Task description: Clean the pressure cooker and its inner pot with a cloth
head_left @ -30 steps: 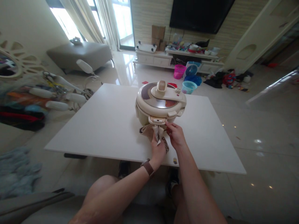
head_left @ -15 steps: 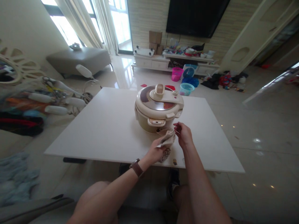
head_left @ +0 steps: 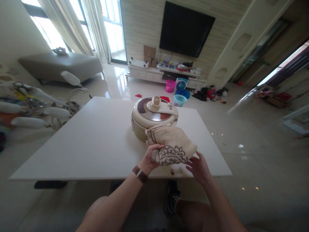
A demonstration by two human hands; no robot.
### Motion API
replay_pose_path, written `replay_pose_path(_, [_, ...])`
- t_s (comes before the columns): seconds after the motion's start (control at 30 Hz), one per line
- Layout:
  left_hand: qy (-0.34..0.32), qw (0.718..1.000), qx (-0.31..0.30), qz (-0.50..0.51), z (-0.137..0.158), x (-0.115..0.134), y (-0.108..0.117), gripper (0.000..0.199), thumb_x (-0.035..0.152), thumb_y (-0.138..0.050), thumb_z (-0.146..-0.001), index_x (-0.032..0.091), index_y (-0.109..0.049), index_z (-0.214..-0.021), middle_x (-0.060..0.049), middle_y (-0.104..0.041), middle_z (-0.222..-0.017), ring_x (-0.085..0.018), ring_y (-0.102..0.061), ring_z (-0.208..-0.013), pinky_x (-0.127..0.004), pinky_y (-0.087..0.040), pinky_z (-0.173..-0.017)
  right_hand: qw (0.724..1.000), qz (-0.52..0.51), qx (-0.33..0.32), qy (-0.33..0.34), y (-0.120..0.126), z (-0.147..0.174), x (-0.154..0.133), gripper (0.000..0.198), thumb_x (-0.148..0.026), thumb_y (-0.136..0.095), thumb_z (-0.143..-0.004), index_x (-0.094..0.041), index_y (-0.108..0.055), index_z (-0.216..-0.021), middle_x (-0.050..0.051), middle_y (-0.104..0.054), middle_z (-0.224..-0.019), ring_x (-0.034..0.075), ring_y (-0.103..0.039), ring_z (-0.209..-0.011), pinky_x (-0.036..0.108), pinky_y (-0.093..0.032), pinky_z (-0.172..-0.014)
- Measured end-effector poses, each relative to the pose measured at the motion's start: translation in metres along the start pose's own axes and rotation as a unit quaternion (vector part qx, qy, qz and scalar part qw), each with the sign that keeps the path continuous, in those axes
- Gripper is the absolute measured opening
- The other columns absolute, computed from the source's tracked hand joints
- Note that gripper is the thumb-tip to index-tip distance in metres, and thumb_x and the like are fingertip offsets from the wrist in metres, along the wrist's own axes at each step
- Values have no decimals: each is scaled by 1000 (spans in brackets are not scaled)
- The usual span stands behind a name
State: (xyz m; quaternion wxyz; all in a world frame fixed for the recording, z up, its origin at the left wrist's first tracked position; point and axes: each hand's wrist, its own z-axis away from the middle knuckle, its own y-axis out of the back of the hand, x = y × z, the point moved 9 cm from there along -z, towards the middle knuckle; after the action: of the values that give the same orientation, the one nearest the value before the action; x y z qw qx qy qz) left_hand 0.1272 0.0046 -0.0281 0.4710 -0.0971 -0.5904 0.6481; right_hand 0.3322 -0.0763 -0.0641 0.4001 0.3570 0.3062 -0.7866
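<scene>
A folded beige cloth (head_left: 175, 141) with a dark scroll pattern and stripes is held up over the front of the table. My left hand (head_left: 151, 158) grips its left side, the thumb lying on top. At the cloth's right corner is my right hand (head_left: 199, 166), its fingers apart and touching or almost touching the edge. Behind the cloth stands a cream electric pressure cooker (head_left: 154, 112), lid on, with its lower front hidden. A small brownish object (head_left: 172, 171) lies by the table's front edge, below the cloth.
Everything stands on or around a white table (head_left: 96, 145). Beyond it are a turquoise basket (head_left: 180, 100), a pink basket (head_left: 170, 86) and a cluttered low cabinet (head_left: 149, 75). To the left, a metal stand with white padded arms (head_left: 70, 78) sits close to the table.
The cloth was bunched in my left hand and now hangs wider and flatter before the cooker. My right hand has moved down to its right corner. The view has shifted right.
</scene>
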Motion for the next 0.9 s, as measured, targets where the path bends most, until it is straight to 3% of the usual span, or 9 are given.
replay_pose_path(0.1, [-10,1000,-20,15,-1,-1,-7,31,25,-70,-75,10,-71,-102,-16,-81,-92,-36,-77,-107,-55,-57,-104,983,-134,-123,25,-51,32,5,57,-80,-63,-76,-26,-76,-91,11,-80,-102,31,-72,-102,47,-56,-85])
replay_pose_path(0.27, [-2,999,-31,-25,-3,-6,-10,32,28,-74,-71,12,-72,-99,-13,-80,-88,-34,-76,-106,-49,-59,-97,975,-182,-94,83,-92,40,-6,46,-64,-84,-65,-31,-78,-97,6,-81,-104,31,-72,-112,52,-55,-103])
replay_pose_path(0.37, [-34,997,-40,-48,-4,1,-13,32,29,-75,-71,15,-72,-100,-13,-80,-98,-33,-73,-110,-45,-58,-95,973,-191,-49,121,-89,29,-30,38,-57,-81,-72,-29,-78,-98,7,-81,-103,32,-73,-111,56,-57,-102])
replay_pose_path(0.47, [-82,992,-49,-83,-7,14,-12,36,35,-74,-76,18,-71,-107,-13,-77,-112,-28,-71,-107,-42,-57,-93,958,-179,9,222,-70,27,-68,39,-56,-77,-76,-28,-76,-104,6,-80,-106,30,-72,-113,53,-58,-101])
replay_pose_path(0.57, [-55,974,16,-218,-11,16,12,32,37,-68,-81,17,-70,-107,-12,-74,-108,-24,-70,-94,-38,-57,-83,919,-173,108,337,-48,36,-101,45,-49,-81,-73,-28,-73,-111,5,-78,-112,27,-70,-115,46,-59,-98])
replay_pose_path(0.67, [-59,885,118,-446,-8,28,44,22,30,-59,-85,17,-69,-98,-12,-73,-96,-24,-68,-86,-36,-53,-76,875,-75,188,439,-53,49,-126,43,-46,-84,-72,-24,-74,-108,6,-78,-105,27,-70,-111,41,-59,-91])
replay_pose_path(0.73, [-112,792,141,-583,-3,40,49,19,25,-58,-86,17,-71,-96,-12,-74,-95,-25,-68,-89,-36,-50,-81,865,67,177,464,-86,46,-136,35,-49,-81,-78,-20,-76,-97,9,-78,-91,31,-72,-99,41,-58,-84])
replay_pose_path(0.8, [-151,725,135,-659,1,47,48,21,21,-57,-87,18,-73,-99,-13,-76,-97,-27,-69,-94,-35,-48,-84,838,218,137,481,-133,42,-139,32,-49,-74,-84,-18,-77,-93,13,-78,-88,34,-72,-94,44,-57,-83])
replay_pose_path(0.9, [-156,705,145,-677,4,54,52,23,20,-57,-88,19,-75,-102,-13,-78,-102,-27,-70,-94,-34,-46,-81,716,432,85,542,-207,48,-130,41,-31,-65,-87,-20,-74,-126,17,-75,-127,39,-62,-128,54,-46,-110])
